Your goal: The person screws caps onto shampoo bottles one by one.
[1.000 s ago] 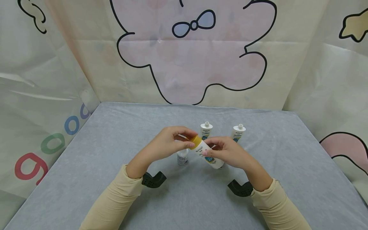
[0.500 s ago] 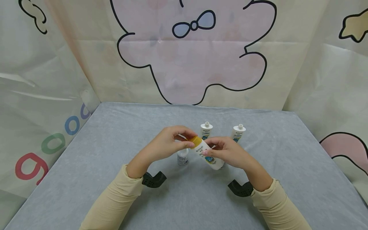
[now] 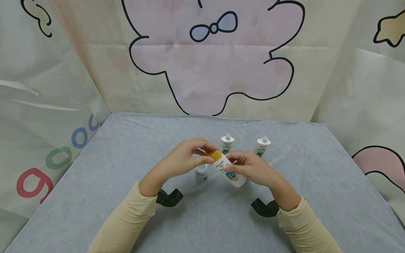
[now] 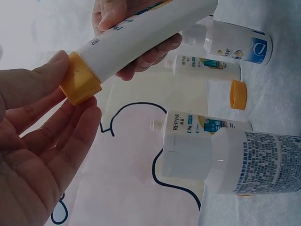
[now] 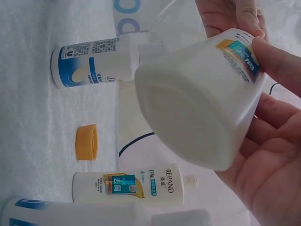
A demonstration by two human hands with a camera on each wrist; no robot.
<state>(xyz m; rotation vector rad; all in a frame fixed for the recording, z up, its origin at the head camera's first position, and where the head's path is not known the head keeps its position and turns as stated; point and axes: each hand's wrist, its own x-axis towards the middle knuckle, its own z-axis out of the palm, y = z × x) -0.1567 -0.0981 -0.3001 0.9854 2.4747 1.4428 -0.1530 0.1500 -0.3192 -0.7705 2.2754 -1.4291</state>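
Observation:
A white shampoo bottle [image 3: 228, 170] with a yellow cap [image 3: 216, 155] is held tilted above the table, cap end up and to the left. My left hand [image 3: 190, 156] pinches that cap between thumb and fingers, as the left wrist view shows closely. The bottle's body is gripped by my right hand [image 3: 251, 166], thumb on its label side and fingers round the back. Its base [image 5: 188, 122] faces the right wrist camera. The cap sits at the bottle's top; whether it is loose or tight I cannot tell.
Two uncapped white shampoo bottles [image 3: 227, 142] [image 3: 262, 145] stand behind the hands. A clear-capped bottle [image 3: 200, 173] stands below the left hand. Another blue-and-white bottle [image 5: 94, 63] stands behind the right hand. A loose yellow cap [image 5: 86, 142] lies on the grey cloth [image 3: 202, 225].

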